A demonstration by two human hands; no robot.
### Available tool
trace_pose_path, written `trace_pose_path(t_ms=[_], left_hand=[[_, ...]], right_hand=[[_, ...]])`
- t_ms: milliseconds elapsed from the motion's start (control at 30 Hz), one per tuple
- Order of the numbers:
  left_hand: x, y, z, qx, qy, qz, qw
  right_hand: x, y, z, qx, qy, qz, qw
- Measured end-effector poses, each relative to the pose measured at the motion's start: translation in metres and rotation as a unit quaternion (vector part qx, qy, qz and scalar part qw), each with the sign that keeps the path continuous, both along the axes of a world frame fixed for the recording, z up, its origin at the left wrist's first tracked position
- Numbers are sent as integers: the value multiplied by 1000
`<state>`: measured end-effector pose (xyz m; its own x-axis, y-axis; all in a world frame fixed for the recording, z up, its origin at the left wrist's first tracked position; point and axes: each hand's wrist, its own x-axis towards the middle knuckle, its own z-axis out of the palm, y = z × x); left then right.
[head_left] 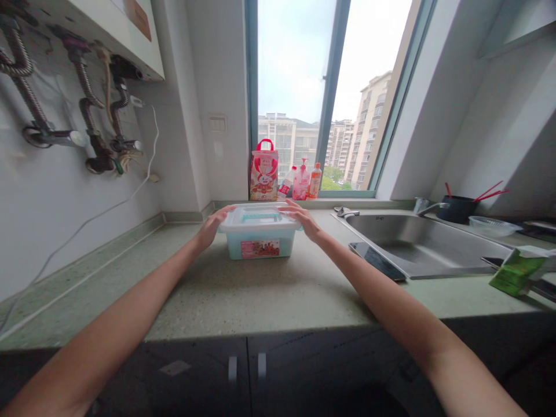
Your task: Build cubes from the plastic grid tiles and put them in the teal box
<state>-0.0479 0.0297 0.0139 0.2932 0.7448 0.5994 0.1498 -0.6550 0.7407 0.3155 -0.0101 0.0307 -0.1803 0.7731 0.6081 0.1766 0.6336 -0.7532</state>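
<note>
A pale turquoise plastic storage box [260, 248] with a white lid [233, 216] sits on the counter in front of me. It has a turquoise handle [259, 217] lying flat on top and a picture label on its front. My left hand [212, 227] grips the left end of the box at the lid's edge. On the opposite end, my right hand [307, 221] holds the lid's right edge, its fingers reaching over the top. The lid looks seated on the box, and what is inside cannot be made out.
A steel sink [391, 243] is set into the counter [243, 301] on the right, with a dark phone-like slab [377, 260] at its near left edge. A green packet [516, 272] lies farther right. A red-handled bag [264, 174] and several bottles line the windowsill.
</note>
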Motion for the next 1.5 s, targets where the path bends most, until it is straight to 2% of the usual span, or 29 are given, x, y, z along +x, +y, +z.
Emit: trace_pose_path(t_ms=[100,233,433,567,733,800,1033,1200,1367,1500], left_hand=[[2,-2,-2,-36,-20,-22,999],[5,-6,0,-63,-30,-9,997],[7,-8,7,-74,-11,-5,997],[8,-8,7,-64,-2,-2,998],[9,-8,8,29,15,66,997],[9,-8,9,45,17,68,997],[10,-8,8,21,8,38,999],[9,-7,7,8,2,31,999],[10,-7,6,0,-9,35,999],[10,-6,5,-14,-31,23,999]], right_hand=[[3,5,-4,-15,34,-10,999],[5,11,-6,-32,58,-28,997],[3,11,-10,-54,57,-13,997],[-2,9,-15,-55,68,-23,996],[-5,11,-17,-45,77,-27,996],[-5,12,-15,-46,76,-26,996],[-5,7,-8,-40,66,-6,997],[-6,9,-16,-32,66,-14,997],[-9,11,-24,-74,101,-17,992],[-11,8,-20,-122,142,7,982]])
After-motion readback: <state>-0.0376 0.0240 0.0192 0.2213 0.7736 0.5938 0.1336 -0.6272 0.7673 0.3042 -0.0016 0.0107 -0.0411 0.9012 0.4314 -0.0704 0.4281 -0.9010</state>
